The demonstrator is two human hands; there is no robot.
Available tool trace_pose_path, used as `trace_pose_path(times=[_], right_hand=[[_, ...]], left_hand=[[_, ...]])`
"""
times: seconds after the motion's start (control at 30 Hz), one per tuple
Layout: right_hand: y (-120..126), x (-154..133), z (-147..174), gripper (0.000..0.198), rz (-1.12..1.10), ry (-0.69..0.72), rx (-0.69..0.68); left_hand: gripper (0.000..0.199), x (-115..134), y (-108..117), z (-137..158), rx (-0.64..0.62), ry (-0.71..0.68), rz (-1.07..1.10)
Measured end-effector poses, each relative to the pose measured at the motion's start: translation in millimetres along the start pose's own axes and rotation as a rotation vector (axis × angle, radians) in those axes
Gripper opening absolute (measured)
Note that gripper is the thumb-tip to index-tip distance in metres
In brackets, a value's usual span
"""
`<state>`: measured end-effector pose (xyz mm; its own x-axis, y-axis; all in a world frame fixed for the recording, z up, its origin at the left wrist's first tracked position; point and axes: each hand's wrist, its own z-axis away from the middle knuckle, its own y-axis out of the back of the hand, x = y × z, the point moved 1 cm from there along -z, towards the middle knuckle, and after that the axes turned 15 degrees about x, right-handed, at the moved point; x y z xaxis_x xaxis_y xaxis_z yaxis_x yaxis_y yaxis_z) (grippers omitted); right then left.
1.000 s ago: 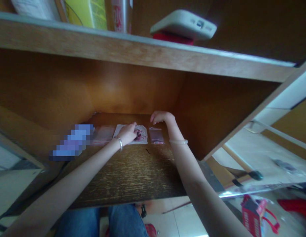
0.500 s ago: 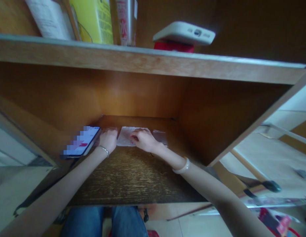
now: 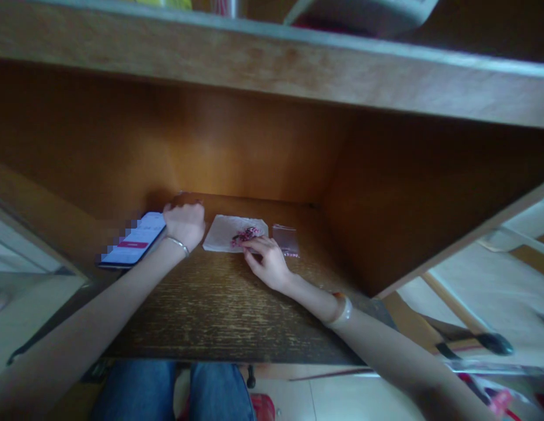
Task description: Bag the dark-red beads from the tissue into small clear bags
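Observation:
A white sheet of paper [image 3: 217,235] lies on the worn wooden desktop, bearing a small pile of pink and dark bead-like pieces [image 3: 248,234]. My right hand [image 3: 269,263] is at the near right edge of the pile, thumb and forefinger tips close together; anything between them is too small to make out. Left of the paper is my left hand [image 3: 187,225], fingers curled down and away from view; what they hold is hidden. Just beside it lies a phone [image 3: 140,237] with a lit screen. Right of the paper is a small clear bag [image 3: 284,238] with pink bits along its bottom.
Side and back panels enclose the desktop [image 3: 201,310]. Overhead runs a shelf [image 3: 272,55] carrying a pale device [image 3: 363,14] and containers. My knees [image 3: 219,392] are under the front edge. To the right stands a rail with a dark end cap [image 3: 495,344].
My right hand has drawn back toward the right, uncovering the pile on the paper. The left hand has shifted slightly left, toward the phone. The view has tilted downward.

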<state>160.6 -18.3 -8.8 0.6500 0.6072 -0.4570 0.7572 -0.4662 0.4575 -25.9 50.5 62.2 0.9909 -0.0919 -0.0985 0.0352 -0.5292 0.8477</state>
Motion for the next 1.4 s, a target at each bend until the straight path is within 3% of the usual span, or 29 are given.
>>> trace_pose_path(times=[0.17, 0.33, 0.43, 0.57, 0.77, 0.93, 1.03, 1.2, 1.3, 1.4], right_hand=[[-2, 2, 1, 0.016, -0.044, -0.012, 0.041], [3, 4, -1, 0.026, -0.050, -0.061, 0.137], [6, 3, -2, 0.039, -0.017, -0.071, 0.167], [7, 1, -1, 0.050, 0.003, -0.064, 0.136], [3, 3, 2, 0.023, -0.045, -0.081, 0.166], [3, 4, 0, 0.015, -0.069, -0.041, 0.242], [6, 2, 0, 0.012, -0.095, -0.050, 0.302], [6, 4, 2, 0.011, -0.146, -0.127, 0.372], [4, 8, 3, 0.010, -0.192, -0.172, 0.393], [2, 10, 4, 0.010, -0.224, -0.205, 0.404]], left_hand=[[0.024, 17, 14, 3, 0.204, 0.032, 0.179], [0.015, 40, 14, 18, 0.413, 0.019, 0.893], [0.019, 50, 6, 26, 0.364, 0.061, 1.179], [0.025, 57, -8, 32, 0.175, 0.213, 1.502], [0.028, 57, -10, 34, 0.055, 0.401, 1.711], [0.026, 52, -3, 32, 0.079, 0.427, 1.689], [0.026, 40, 0, 25, 0.081, 0.370, 1.559], [0.011, -8, -5, -5, 0.177, 0.155, 0.999], [0.009, -41, -12, -22, 0.020, 0.148, 0.521], [0.011, -61, -18, -28, -0.061, 0.166, 0.318]])
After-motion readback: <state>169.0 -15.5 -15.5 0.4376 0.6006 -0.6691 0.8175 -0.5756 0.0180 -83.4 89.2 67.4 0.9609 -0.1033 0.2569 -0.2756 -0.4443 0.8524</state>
